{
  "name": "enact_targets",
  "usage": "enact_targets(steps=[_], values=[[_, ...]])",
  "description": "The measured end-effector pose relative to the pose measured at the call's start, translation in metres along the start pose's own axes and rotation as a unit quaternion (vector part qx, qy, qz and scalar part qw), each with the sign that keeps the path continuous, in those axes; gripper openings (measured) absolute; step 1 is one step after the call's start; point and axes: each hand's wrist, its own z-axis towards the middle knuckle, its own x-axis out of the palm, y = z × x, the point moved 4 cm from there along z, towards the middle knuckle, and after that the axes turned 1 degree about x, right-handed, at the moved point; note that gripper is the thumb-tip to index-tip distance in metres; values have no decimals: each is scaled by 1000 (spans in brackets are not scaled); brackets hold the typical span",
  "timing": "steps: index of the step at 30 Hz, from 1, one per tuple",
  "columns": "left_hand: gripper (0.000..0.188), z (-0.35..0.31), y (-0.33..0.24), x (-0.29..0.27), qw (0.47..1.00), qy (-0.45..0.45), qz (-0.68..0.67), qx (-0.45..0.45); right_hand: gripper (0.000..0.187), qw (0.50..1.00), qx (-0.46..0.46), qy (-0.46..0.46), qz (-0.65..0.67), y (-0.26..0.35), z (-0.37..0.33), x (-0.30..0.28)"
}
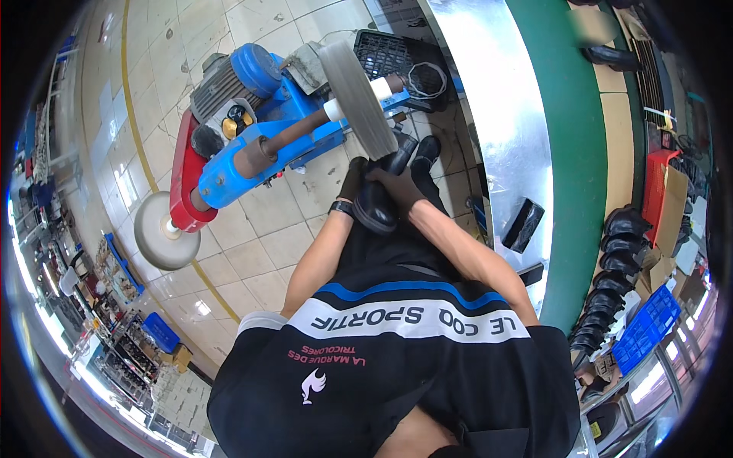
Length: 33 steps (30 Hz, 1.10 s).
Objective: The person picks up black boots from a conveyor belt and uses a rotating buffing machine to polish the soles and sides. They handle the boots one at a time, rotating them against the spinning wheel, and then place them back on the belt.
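A black shoe is held in front of my body, between my two hands. Dark-gloved, my left hand is closed around the shoe's left side. My right hand, also in a dark glove, grips it from the right, its fingers lying across the top. Just beyond my hands stands a large grey buffing wheel on the shaft of a blue machine. The wheel's lower edge meets or nearly meets the shoe; I cannot tell whether they touch.
A red belt guard and a second, pale wheel sit at the machine's left. To the right runs a shiny metal bench bearing a black block-like object. Farther right, several black shoes line a green surface. A black crate stands behind.
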Motion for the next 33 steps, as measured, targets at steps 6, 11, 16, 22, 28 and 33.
enact_targets(steps=[6,11,16,22,28,33], values=[[34,-28,-25,63,872,-147,377,277,60,994,0,44,100,-8,-43,-40],[23,-22,-43,102,705,-103,566,414,46,959,76,97,254,-28,-39,-50],[21,-5,-48,79,622,-154,620,453,57,979,26,81,188,-25,-33,-43],[19,-7,-51,67,644,-207,625,388,38,995,-21,38,93,-3,-61,-20],[16,-34,-68,52,606,-267,628,409,56,995,9,91,38,3,-51,-5],[12,-59,-57,51,606,-302,602,423,58,994,-20,106,-9,-1,-59,-10]])
